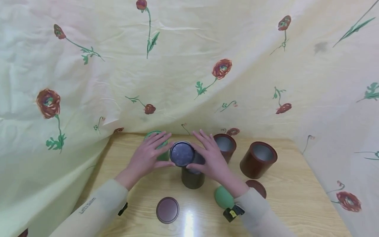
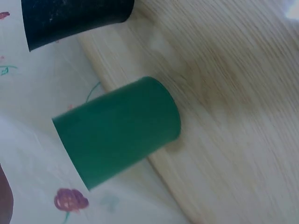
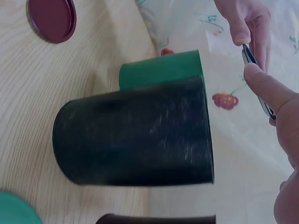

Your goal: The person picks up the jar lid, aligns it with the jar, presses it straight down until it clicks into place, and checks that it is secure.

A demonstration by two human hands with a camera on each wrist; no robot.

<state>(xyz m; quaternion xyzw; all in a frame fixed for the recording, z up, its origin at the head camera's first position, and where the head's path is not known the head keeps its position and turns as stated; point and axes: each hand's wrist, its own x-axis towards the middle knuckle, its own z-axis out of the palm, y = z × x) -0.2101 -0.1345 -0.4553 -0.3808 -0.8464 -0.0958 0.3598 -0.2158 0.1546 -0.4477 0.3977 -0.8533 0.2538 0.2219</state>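
Note:
Both hands pinch a round dark lid [image 1: 182, 153] by its opposite edges, the left hand [image 1: 146, 154] at its left side and the right hand [image 1: 211, 161] at its right. In the right wrist view the lid [image 3: 267, 108] shows edge-on, with a thumb of each hand on its near side. Below it in the head view stands an open black canister [image 1: 192, 180], its mouth partly hidden by the lid and right hand. A green canister [image 2: 119, 133] stands near the left hand, largely covered by it in the head view.
Two brown canisters [image 1: 259, 161] stand uncovered on the right of the wooden table [image 1: 293, 184]. One brown lid [image 1: 167, 210] lies at the front; another [image 1: 257, 187] and a green lid [image 1: 223, 197] lie partly under the right forearm. A flowered cloth [image 1: 177, 75] hangs behind.

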